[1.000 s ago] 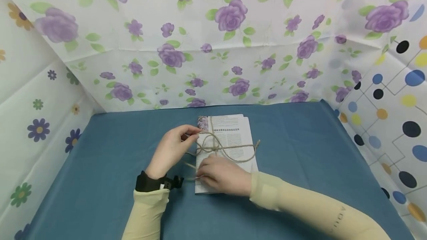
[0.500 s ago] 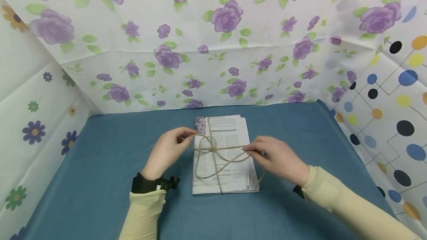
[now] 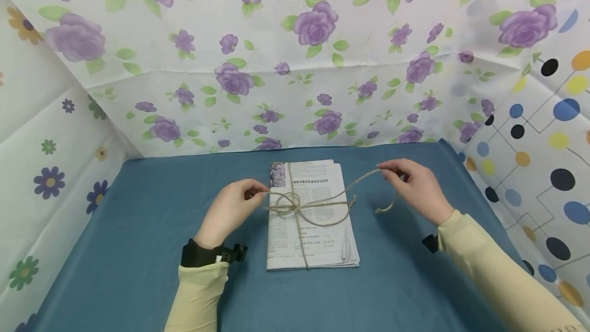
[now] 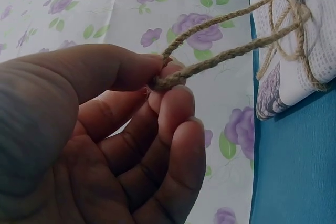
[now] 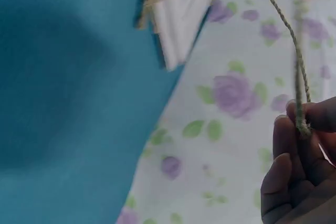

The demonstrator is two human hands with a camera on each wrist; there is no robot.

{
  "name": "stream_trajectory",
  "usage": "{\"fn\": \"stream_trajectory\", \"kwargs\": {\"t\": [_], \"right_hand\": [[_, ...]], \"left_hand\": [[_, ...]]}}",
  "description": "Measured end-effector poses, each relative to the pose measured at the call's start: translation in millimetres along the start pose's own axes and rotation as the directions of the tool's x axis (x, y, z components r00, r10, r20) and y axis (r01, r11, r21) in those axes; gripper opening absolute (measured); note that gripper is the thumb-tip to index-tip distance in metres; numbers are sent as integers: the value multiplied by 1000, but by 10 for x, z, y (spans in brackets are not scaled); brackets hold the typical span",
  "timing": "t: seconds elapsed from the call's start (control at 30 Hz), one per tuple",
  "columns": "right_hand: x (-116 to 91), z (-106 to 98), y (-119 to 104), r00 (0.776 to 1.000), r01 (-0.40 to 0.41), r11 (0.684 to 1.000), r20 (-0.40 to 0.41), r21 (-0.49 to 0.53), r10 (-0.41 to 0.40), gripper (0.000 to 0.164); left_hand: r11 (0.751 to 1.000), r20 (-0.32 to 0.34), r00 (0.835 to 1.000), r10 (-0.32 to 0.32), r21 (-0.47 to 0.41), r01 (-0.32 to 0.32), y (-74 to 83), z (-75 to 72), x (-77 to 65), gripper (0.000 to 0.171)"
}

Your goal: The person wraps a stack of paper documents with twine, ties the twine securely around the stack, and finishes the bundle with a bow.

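A folded stack of newspapers lies in the middle of the table, bound crosswise with brown twine. On top of it sits a knot with loops around it. My left hand pinches a twine loop at the stack's left edge; the left wrist view shows both strands of the loop running from thumb and fingertips to the knot. Off to the right, my right hand pinches another length of twine, stretched from the knot, and its short tail dangles below. Another twine end lies at the stack's right edge.
Blue cloth covers the table. A white sheet with purple flowers rises behind it. Patterned sheets stand at the left and right sides.
My right hand has gone from the stack's lower left across to its right, drawing the twine out from the knot. The left hand stays at the left edge, keeping its pinch.
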State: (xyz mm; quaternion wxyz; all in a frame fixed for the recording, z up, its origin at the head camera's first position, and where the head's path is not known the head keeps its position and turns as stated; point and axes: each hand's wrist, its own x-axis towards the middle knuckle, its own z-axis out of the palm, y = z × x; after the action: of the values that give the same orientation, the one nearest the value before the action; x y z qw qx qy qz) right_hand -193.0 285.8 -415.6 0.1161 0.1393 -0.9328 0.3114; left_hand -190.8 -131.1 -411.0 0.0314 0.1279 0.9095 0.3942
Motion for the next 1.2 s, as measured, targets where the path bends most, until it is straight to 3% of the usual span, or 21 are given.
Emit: {"fn": "stream_trajectory", "kwargs": {"t": [0.1,0.2,0.3,0.43,0.6,0.7,0.8,1.2], "right_hand": [[30,127,174,995,-48,994,81,-96,56,21],[52,265,298,984,-47,976,159,-212,82,23],[81,363,271,985,-30,967,157,-253,72,27],[147,461,10,992,48,975,128,-215,-21,25],[187,737,-365,959,196,965,241,-172,-151,16],[209,939,-486,938,222,959,309,-175,-161,13],[242,1088,-508,931,235,954,325,-187,-166,11],[270,1254,-494,944,198,956,304,-217,-127,6]], "left_hand": [[1000,10,1000,-12,4,12,-3,8,0,20],[1000,29,999,-18,14,18,-11,18,-7,17],[1000,42,999,-24,15,23,-18,20,-11,16],[999,38,999,-34,19,33,-24,5,-12,17],[998,38,998,-45,41,44,-30,-7,2,20],[998,38,998,-48,49,46,-23,-7,12,20],[997,34,998,-54,55,52,-8,-5,16,18],[995,21,998,-66,70,65,-31,-15,-9,14]]}}
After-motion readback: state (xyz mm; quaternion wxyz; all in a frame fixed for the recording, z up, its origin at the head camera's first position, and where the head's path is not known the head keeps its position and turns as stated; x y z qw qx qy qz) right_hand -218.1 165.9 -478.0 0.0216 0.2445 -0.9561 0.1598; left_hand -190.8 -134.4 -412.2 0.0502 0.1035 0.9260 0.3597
